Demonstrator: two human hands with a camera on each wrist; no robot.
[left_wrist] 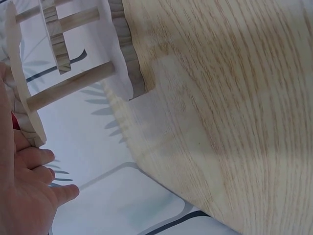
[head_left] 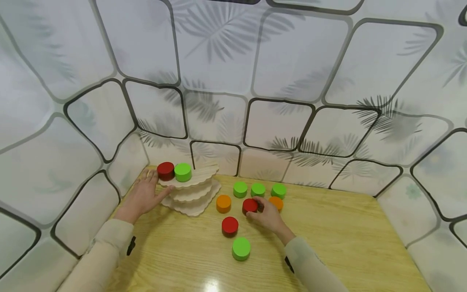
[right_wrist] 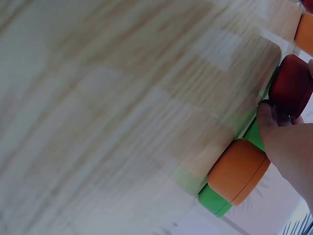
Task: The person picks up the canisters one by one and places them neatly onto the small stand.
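Wood-grain table (head_left: 328,243): right hand (head_left: 268,217) pinches red disc (head_left: 249,205) (smooth, round); left hand (head_left: 144,196), fingers straight, touches scalloped stand (head_left: 193,190).

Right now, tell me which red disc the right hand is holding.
The red disc in the loose cluster beside the orange disc, pinched by the right hand. Another red disc lies free nearer the person; the third red disc sits atop the wooden stand.
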